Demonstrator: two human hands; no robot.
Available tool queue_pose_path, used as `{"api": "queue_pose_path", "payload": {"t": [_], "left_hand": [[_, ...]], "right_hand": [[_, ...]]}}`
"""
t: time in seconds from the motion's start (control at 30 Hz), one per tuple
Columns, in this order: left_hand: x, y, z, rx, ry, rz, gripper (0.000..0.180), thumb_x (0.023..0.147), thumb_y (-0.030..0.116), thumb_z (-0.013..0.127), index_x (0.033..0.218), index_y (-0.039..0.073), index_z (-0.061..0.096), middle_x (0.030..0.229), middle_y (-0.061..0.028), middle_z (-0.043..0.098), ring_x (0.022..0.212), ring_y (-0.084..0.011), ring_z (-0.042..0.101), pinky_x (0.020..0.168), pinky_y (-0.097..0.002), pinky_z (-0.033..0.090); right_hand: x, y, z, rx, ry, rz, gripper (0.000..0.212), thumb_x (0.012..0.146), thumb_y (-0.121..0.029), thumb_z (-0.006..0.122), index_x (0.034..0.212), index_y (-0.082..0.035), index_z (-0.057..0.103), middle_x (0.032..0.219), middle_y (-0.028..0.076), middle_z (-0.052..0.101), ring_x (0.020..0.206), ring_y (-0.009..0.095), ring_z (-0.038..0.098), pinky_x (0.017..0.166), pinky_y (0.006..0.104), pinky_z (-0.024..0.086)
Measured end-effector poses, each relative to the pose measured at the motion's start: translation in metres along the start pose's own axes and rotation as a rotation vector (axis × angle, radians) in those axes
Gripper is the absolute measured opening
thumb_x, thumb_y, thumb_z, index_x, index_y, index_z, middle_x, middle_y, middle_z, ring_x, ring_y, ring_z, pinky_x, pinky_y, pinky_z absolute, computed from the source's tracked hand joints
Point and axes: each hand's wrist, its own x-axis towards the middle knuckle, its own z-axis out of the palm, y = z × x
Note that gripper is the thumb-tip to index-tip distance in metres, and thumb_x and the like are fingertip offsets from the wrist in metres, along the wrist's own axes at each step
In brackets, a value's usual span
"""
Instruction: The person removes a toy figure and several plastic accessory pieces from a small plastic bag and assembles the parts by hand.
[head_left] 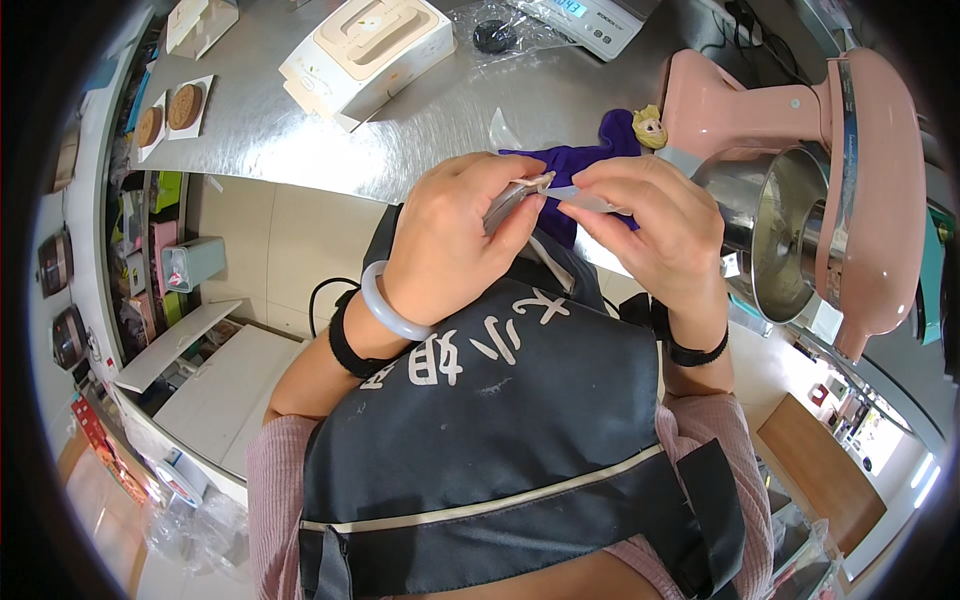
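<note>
Meanwhile both hands (560, 225) pinch grey strip (515, 195); mixer bowl (775, 235) unfilled.

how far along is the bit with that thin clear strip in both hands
Early, it seems. Done: nothing finished shows. In hand: the left hand and right hand pinch a thin clear strip between them, above the apron. Left: the purple figure lies untouched on the steel counter beside the pink mixer.

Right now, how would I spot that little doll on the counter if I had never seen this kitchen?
Find the big pink stand mixer with its steel bowl at the right of the steel counter. Just left of its base, beyond the hands, lies a small doll. It is the only figure there: yellow hair, deep purple clothing.
</note>
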Motion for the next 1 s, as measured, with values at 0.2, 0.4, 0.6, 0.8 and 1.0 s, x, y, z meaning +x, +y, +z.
{"api": "queue_pose_path", "payload": {"t": [0.2,0.4,0.6,0.8,1.0], "left_hand": [[0.0002,0.0006,-0.0009,0.012,0.003,-0.025,0.021,0.075,0.005,0.065,0.096,0.001,0.063,0.087,-0.0123,0.065,0.076,-0.0217,0.063,0.070,-0.0286,0.049],[-0.0020,0.0012,0.0008,-0.397,-0.024,-0.257,0.020,0.079,0.005,0.065,0.098,0.000,0.063,0.091,-0.0072,0.066,0.081,-0.0105,0.060,0.073,-0.0233,0.048],[-0.0036,-0.0010,0.0033,-0.552,-0.022,-0.275,0.021,0.080,0.003,0.064,0.102,0.001,0.062,0.092,-0.0061,0.065,0.081,-0.0098,0.060,0.073,-0.0219,0.048],[-0.0016,-0.0008,0.0031,-0.637,-0.030,-0.321,0.022,0.082,0.002,0.062,0.104,-0.001,0.061,0.093,-0.0076,0.064,0.080,-0.0110,0.061,0.072,-0.0228,0.049],[-0.0017,-0.0043,0.0029,-0.724,-0.086,-0.367,0.023,0.083,0.001,0.060,0.105,-0.002,0.059,0.093,-0.0095,0.064,0.080,-0.0138,0.062,0.073,-0.0236,0.050]], "right_hand": [[-0.0016,-0.0011,0.0012,0.012,0.016,0.075,0.024,0.062,-0.007,0.076,0.078,-0.003,0.058,0.077,0.007,0.062,0.066,0.023,0.061,0.056,0.0292,0.049],[-0.0048,-0.0013,-0.0012,0.078,0.011,0.256,0.022,0.065,-0.008,0.077,0.080,-0.001,0.062,0.079,0.008,0.065,0.067,0.016,0.063,0.059,0.0239,0.048],[-0.0071,0.0000,0.0003,0.186,0.050,0.359,0.022,0.066,-0.012,0.077,0.081,-0.002,0.064,0.075,0.007,0.066,0.066,0.015,0.065,0.058,0.0235,0.048],[-0.0070,-0.0013,0.0012,0.244,0.087,0.421,0.019,0.067,-0.010,0.076,0.080,-0.001,0.065,0.072,0.005,0.067,0.065,0.009,0.063,0.058,0.0214,0.048],[-0.0063,-0.0035,0.0020,0.422,0.078,0.573,0.015,0.070,-0.008,0.074,0.079,-0.001,0.065,0.073,0.003,0.067,0.066,0.008,0.062,0.059,0.0199,0.048]]}}
